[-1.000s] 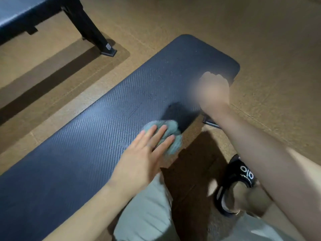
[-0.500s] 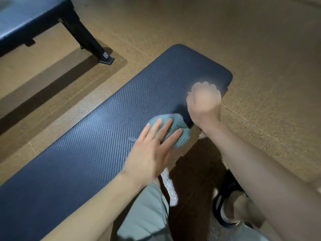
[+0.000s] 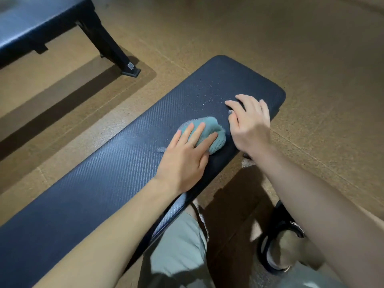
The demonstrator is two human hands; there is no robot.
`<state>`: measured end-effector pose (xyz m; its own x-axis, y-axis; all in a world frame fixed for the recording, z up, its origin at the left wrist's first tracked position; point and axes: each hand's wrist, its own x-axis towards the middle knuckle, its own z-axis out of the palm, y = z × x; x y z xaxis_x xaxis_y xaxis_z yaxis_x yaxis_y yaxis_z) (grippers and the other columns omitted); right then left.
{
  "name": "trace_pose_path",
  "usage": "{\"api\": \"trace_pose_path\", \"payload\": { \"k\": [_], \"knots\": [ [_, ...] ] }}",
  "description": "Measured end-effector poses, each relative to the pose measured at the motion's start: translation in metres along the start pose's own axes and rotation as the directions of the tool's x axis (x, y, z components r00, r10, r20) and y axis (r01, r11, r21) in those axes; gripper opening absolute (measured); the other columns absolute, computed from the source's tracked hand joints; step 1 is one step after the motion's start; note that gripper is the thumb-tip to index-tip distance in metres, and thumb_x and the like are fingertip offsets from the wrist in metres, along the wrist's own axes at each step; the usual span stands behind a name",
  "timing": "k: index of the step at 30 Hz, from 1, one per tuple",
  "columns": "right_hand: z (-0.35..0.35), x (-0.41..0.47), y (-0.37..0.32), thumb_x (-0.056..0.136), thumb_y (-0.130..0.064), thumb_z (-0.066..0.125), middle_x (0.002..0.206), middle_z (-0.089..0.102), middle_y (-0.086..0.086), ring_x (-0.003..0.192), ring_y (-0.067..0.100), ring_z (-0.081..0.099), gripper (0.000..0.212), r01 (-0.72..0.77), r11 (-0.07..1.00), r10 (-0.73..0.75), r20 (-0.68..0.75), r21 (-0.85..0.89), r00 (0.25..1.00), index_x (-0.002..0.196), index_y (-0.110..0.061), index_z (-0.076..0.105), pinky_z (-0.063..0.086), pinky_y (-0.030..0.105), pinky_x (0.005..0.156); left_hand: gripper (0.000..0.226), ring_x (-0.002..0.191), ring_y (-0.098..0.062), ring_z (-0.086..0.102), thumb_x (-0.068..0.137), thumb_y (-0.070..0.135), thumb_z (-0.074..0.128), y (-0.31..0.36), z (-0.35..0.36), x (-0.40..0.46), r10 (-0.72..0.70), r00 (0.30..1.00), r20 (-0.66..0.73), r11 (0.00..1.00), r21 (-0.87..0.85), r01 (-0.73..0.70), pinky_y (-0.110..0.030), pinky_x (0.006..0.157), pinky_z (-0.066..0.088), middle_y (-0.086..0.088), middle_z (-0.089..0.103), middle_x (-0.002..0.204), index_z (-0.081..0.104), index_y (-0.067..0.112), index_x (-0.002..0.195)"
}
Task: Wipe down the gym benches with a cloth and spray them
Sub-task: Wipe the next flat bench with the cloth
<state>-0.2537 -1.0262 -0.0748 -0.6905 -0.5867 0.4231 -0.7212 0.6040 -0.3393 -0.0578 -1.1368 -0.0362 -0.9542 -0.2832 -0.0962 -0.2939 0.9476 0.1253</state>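
My shorts (image 3: 178, 246) and shoe (image 3: 276, 246) nearest. L hand (image 3: 187, 156) flat, fingers straight, pressing the teal cloth (image 3: 209, 129) on the dark bench (image 3: 104, 173) pad. R hand (image 3: 249, 123) just beside it, fingers loosely spread on the pad, holding nothing I can see. 2nd bench (image 3: 41, 19) far left.

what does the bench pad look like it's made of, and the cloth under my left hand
Bench pad: likely vinyl or faux leather, dark with a slight sheen; its fine woven, carbon-fibre-style texture catches the light. Cloth: looks like soft terry or microfibre, teal and matte, with a nubby, bunched surface.
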Motion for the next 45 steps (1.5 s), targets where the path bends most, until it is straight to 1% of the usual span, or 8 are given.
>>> {"api": "trace_pose_path", "payload": {
  "k": [5,9,13,18,23,30,39,45],
  "knots": [
    [-0.002,0.004,-0.041,0.099,-0.039,0.034,0.141,0.056,0.008,0.139,0.026,0.043,0.046,-0.190,0.982,0.190,0.084,-0.005,0.978,0.124,-0.017,0.066,0.017,0.058,0.121,0.052,0.158,-0.021,0.014,0.106,0.039,0.028,-0.046,-0.006,-0.094,0.023,0.998,0.060,1.000,-0.004,-0.023,-0.040,0.128,0.007,0.005,0.018,0.170,0.030,0.039,0.159],
    [0.008,-0.007,-0.062,0.099,-0.040,0.036,0.147,0.054,0.012,0.143,0.027,0.042,0.048,-0.178,0.982,0.180,0.030,-0.057,0.983,0.129,-0.016,0.065,0.019,0.058,0.122,0.056,0.158,-0.020,0.014,0.102,0.046,0.018,-0.093,-0.012,-0.037,-0.143,0.989,0.048,0.986,-0.079,0.147,-0.038,0.128,0.006,0.008,0.018,0.170,0.028,0.043,0.157],
    [0.002,-0.005,-0.058,0.100,-0.036,0.037,0.146,0.057,0.009,0.141,0.023,0.045,0.045,-0.221,0.975,0.221,0.002,0.019,0.975,0.126,-0.018,0.069,0.021,0.055,0.123,0.052,0.152,-0.026,0.029,0.106,0.047,0.020,-0.137,-0.023,-0.005,-0.274,0.961,0.035,0.951,-0.135,0.276,-0.044,0.124,0.025,0.003,0.023,0.169,0.027,0.045,0.158],
    [0.002,-0.005,-0.061,0.102,-0.039,0.031,0.148,0.055,0.009,0.143,0.023,0.042,0.049,-0.209,0.977,0.210,0.028,-0.036,0.977,0.130,-0.020,0.066,0.019,0.054,0.123,0.053,0.145,-0.029,0.038,0.105,0.055,0.020,-0.178,-0.032,-0.125,-0.397,0.913,0.091,0.897,-0.174,0.407,-0.042,0.117,0.031,-0.007,0.037,0.162,0.027,0.046,0.157],
    [0.002,-0.004,-0.066,0.101,-0.043,0.027,0.150,0.053,0.008,0.144,0.023,0.041,0.053,-0.211,0.976,0.213,0.038,-0.061,0.976,0.132,-0.021,0.065,0.017,0.055,0.124,0.052,0.128,-0.031,0.054,0.106,0.049,0.025,-0.167,-0.034,-0.078,-0.416,0.908,0.048,0.900,-0.117,0.419,-0.044,0.097,0.046,-0.002,0.053,0.137,0.028,0.040,0.157],
    [0.005,-0.004,-0.063,0.102,-0.036,0.032,0.146,0.056,0.008,0.143,0.023,0.043,0.046,-0.218,0.976,0.217,-0.011,-0.023,0.976,0.126,-0.020,0.068,0.019,0.055,0.123,0.052,0.122,-0.040,0.052,0.109,0.039,0.026,-0.099,-0.028,0.093,-0.334,0.943,-0.005,0.939,-0.092,0.332,-0.049,0.098,0.045,-0.017,0.048,0.137,0.024,0.030,0.160],
    [0.013,-0.007,-0.061,0.101,-0.029,0.039,0.141,0.061,0.006,0.137,0.021,0.050,0.039,-0.220,0.974,0.224,-0.120,0.047,0.967,0.119,-0.019,0.073,0.024,0.055,0.121,0.057,0.146,-0.034,0.036,0.104,0.044,0.024,-0.146,-0.023,-0.056,-0.251,0.968,-0.009,0.962,-0.114,0.248,-0.045,0.118,0.030,-0.011,0.030,0.165,0.033,0.033,0.159],
    [0.021,-0.006,-0.059,0.102,-0.031,0.037,0.139,0.062,0.007,0.136,0.023,0.051,0.040,-0.196,0.978,0.186,-0.136,-0.066,0.973,0.117,-0.019,0.071,0.026,0.056,0.119,0.066,0.148,-0.042,0.028,0.097,0.043,0.018,-0.107,-0.017,0.017,-0.250,0.968,-0.009,0.968,0.009,0.250,-0.047,0.124,0.020,-0.018,0.023,0.167,0.030,0.029,0.160]
  ]
}}
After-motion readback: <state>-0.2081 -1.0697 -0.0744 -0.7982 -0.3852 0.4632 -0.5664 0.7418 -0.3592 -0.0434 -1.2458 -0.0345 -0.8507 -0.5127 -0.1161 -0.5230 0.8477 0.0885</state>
